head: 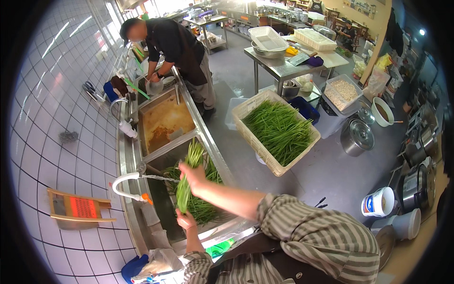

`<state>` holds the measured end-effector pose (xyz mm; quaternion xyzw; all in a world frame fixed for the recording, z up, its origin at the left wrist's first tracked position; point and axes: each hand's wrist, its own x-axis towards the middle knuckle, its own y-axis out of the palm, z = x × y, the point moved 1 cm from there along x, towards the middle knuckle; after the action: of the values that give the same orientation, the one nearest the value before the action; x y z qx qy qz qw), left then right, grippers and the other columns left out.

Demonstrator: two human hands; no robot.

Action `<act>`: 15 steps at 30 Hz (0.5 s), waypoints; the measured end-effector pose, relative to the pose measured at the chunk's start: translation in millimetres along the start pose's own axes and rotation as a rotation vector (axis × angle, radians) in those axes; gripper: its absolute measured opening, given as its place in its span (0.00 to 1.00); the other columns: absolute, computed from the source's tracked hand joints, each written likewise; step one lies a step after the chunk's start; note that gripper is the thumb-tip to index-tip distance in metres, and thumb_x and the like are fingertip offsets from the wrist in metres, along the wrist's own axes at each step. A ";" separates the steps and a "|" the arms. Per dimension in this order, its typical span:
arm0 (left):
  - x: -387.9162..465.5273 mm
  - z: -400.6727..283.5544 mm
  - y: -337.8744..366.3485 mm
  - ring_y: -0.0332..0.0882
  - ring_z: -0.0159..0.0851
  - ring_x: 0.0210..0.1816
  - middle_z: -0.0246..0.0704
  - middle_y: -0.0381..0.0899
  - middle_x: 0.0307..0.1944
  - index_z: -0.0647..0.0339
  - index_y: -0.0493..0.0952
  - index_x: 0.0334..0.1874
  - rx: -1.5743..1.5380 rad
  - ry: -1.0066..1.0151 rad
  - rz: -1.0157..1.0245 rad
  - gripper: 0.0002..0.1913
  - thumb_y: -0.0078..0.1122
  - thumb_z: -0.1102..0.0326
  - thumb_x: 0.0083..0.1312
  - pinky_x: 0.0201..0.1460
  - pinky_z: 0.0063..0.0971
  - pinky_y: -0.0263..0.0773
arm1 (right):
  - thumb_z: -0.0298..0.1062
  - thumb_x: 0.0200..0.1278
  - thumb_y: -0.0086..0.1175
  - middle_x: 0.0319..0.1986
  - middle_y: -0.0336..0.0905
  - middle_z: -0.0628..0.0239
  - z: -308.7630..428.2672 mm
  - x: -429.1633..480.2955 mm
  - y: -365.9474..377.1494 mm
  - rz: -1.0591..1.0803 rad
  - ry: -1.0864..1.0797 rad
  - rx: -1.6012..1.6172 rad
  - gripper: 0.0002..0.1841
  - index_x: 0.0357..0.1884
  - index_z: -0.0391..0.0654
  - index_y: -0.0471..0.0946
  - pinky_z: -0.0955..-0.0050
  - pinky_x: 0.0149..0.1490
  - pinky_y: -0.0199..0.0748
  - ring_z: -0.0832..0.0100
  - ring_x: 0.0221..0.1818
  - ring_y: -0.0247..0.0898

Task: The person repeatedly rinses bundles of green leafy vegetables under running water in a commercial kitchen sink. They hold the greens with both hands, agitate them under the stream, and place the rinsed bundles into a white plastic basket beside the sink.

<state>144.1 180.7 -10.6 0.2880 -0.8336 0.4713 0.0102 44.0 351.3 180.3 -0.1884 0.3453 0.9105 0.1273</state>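
Note:
A bunch of long green garlic chives (pixel 183 197) is held at a slant over the near sink basin (pixel 156 198). My right hand (pixel 192 176) grips it around the middle. My left hand (pixel 186 220) has hold of its lower end. From the white curved faucet (pixel 124 179), running water (pixel 159 177) reaches the bunch close to my right hand. More loose green stalks (pixel 204 209) lie in the basin below, partly hidden by my hands and right forearm.
Right of the sink, a cream plastic crate (pixel 253 151) holds many green stalks. Brownish liquid (pixel 166 120) fills the adjoining basin, where a co-worker (pixel 173 42) bends over the far end. A steel table (pixel 283 69) carries a cleaver (pixel 299 59). A lidded pot (pixel 356 138) stands on the floor.

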 end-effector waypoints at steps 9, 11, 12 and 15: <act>5.9 12.8 -1.8 0.69 0.44 0.22 0.41 0.71 0.20 0.64 0.71 0.32 -0.203 -0.216 0.044 0.17 0.45 0.57 0.73 0.29 0.37 0.67 | 0.42 0.58 0.58 0.33 0.75 0.55 266.6 128.4 -210.2 0.067 -0.155 0.264 0.15 0.38 0.41 0.73 0.53 0.49 0.71 0.58 0.37 0.71; 1.4 17.4 -2.6 0.72 0.39 0.27 0.39 0.73 0.24 0.64 0.74 0.36 -0.224 -0.251 -0.047 0.13 0.47 0.60 0.72 0.33 0.34 0.69 | 0.47 0.58 0.59 0.35 0.76 0.57 305.3 175.9 -291.9 0.121 -0.099 0.174 0.17 0.35 0.42 0.74 0.49 0.53 0.68 0.58 0.44 0.71; -3.3 18.8 -3.2 0.73 0.38 0.31 0.40 0.74 0.29 0.63 0.75 0.40 -0.172 -0.215 -0.155 0.11 0.49 0.62 0.71 0.36 0.33 0.70 | 0.54 0.60 0.57 0.37 0.78 0.59 314.0 201.8 -329.1 0.234 -0.108 0.229 0.21 0.34 0.43 0.75 0.51 0.52 0.72 0.57 0.40 0.74; -18.8 16.6 2.3 0.75 0.42 0.42 0.43 0.73 0.46 0.61 0.71 0.54 -0.116 -0.396 -0.278 0.15 0.56 0.64 0.67 0.44 0.33 0.72 | 0.74 0.48 0.57 0.61 0.59 0.54 301.9 245.7 -451.9 -0.551 0.376 -0.288 0.49 0.65 0.50 0.60 0.30 0.65 0.43 0.43 0.69 0.44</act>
<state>162.8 177.3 -27.1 0.4857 -0.7973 0.3510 -0.0719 -89.8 910.1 20.3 -0.4545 0.1670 0.8308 0.2745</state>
